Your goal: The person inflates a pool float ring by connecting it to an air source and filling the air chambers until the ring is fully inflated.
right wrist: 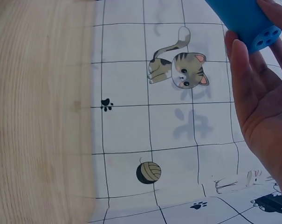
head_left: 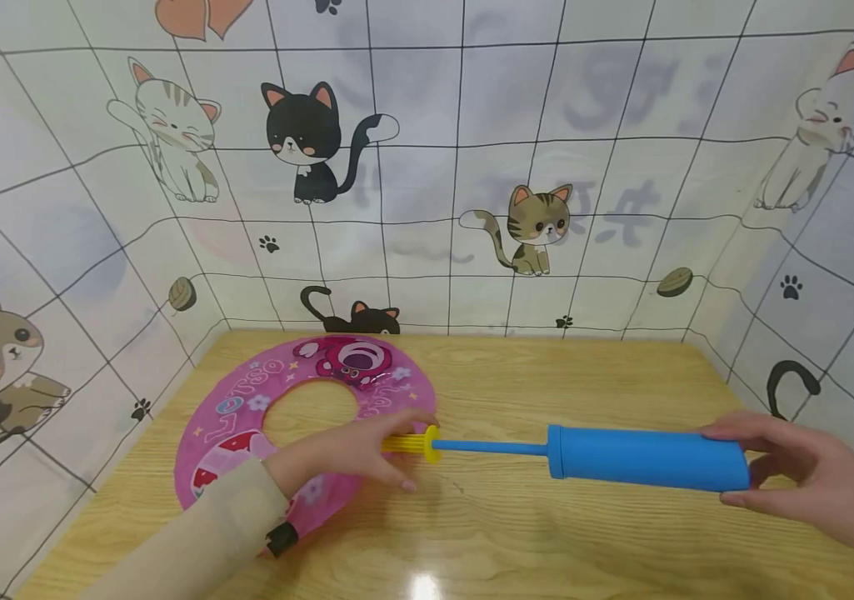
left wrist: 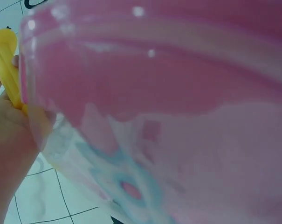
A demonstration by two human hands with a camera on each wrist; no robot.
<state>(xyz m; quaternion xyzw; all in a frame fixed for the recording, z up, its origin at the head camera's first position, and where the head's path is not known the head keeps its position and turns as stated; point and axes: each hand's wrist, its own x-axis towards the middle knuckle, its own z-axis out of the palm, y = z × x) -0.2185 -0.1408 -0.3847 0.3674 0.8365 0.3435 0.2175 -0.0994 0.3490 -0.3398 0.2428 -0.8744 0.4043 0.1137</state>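
While handheld, barrel [head_left: 640, 458] beyond ring's edge [head_left: 421, 396]

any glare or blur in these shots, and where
Head view: a bright glare spot at the near edge of the wooden table, hands and blue pump fairly clear; left wrist view: the pink inflatable ring is soft and blurred, with small white highlights near the top; right wrist view: wood grain looks soft, the holes in the pump's end readable.
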